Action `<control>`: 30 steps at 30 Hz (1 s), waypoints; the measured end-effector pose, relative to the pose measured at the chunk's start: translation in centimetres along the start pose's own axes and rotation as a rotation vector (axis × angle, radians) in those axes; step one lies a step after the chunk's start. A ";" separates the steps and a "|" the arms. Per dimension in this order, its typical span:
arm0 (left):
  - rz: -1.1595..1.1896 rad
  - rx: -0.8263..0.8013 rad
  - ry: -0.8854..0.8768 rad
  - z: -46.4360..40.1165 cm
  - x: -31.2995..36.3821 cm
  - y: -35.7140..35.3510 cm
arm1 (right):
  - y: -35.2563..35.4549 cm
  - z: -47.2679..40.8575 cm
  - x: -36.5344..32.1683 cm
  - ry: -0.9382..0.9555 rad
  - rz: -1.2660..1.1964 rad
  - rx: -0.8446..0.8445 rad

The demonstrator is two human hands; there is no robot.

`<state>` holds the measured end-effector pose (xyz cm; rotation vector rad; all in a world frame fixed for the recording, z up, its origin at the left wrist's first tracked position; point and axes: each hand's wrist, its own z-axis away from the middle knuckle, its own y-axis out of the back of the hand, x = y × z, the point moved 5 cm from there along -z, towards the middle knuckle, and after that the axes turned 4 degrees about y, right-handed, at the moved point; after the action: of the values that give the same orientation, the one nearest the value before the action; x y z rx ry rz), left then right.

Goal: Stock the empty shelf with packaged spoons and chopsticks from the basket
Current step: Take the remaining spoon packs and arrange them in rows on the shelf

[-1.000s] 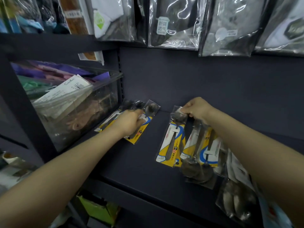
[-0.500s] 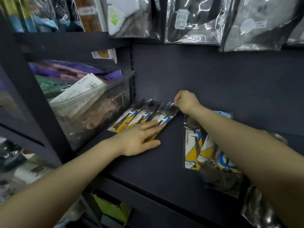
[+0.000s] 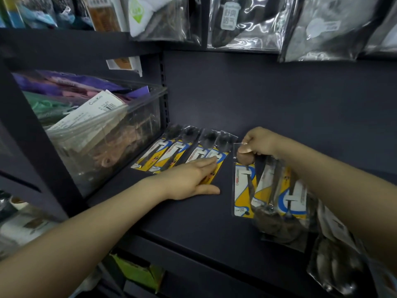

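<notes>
Several packaged spoons (image 3: 182,150) on yellow cards lie side by side at the back left of the dark shelf (image 3: 193,220). My left hand (image 3: 189,179) lies flat with straight fingers on the rightmost pack of that row. My right hand (image 3: 258,144) grips the top of a bunch of spoon packs (image 3: 270,194) that slopes down toward the shelf's front. More clear packs (image 3: 337,261) hang beneath my right forearm, partly hidden. No basket is in view.
A clear plastic bin (image 3: 101,134) of bagged goods fills the neighbouring bay on the left, behind a dark upright (image 3: 164,91). Bagged items (image 3: 247,20) hang above the shelf. A green box (image 3: 137,272) sits on the level below.
My right hand let go of the pack it laid at the row's end and pulled back right to the bunch. The left hand slid onto that new rightmost pack.
</notes>
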<state>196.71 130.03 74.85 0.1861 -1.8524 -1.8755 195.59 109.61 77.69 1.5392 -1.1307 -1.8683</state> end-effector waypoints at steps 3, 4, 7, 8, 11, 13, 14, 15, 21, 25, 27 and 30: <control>0.117 0.001 0.019 -0.3 -0.4 0.1 | 0.2 0.3 0.6 -0.039 -0.160 -0.028; 0.106 0.000 0.037 -0.3 -0.6 0.1 | 0.4 0.4 0.7 -0.046 -0.190 -0.036; -0.034 -0.025 0.093 -0.7 -0.7 -0.1 | 0.8 0.5 0.5 -0.062 -0.268 -0.055; -0.073 -0.023 0.109 -0.8 -0.6 -0.1 | 0.9 0.5 0.4 -0.064 -0.300 -0.054; -0.141 0.028 0.158 -1.4 -0.3 0.0 | 1.2 0.7 -0.2 -0.060 -0.411 -0.028; -0.063 0.099 0.144 -1.3 -0.1 0.4 | 1.3 0.9 -0.6 -0.049 -0.503 -0.003; 0.043 0.134 0.132 -0.9 -0.1 0.8 | 1.3 1.0 -1.0 -0.046 -0.564 0.015; 0.193 0.153 0.140 -0.1 -0.2 1.1 | 1.2 1.0 -1.4 -0.045 -0.629 0.037; 0.865 0.444 0.216 7.0 -3.3 3.7 | -1.8 1.1 -8.2 0.043 -0.777 0.053; 1.003 0.691 0.153 12.8 -6.0 5.6 | -6.1 0.3 -12.5 0.107 -0.612 -0.014; 0.840 0.601 0.175 14.5 -6.0 4.9 | -8.2 -0.2 -14.0 0.110 -0.538 -0.041; 0.719 0.442 0.267 15.6 -6.7 3.5 | -10.1 -0.7 -15.2 0.102 -0.487 -0.048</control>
<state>196.68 147.07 77.63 -0.0783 -1.7927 -0.9084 201.72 126.77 78.03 1.9875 -0.6987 -2.0646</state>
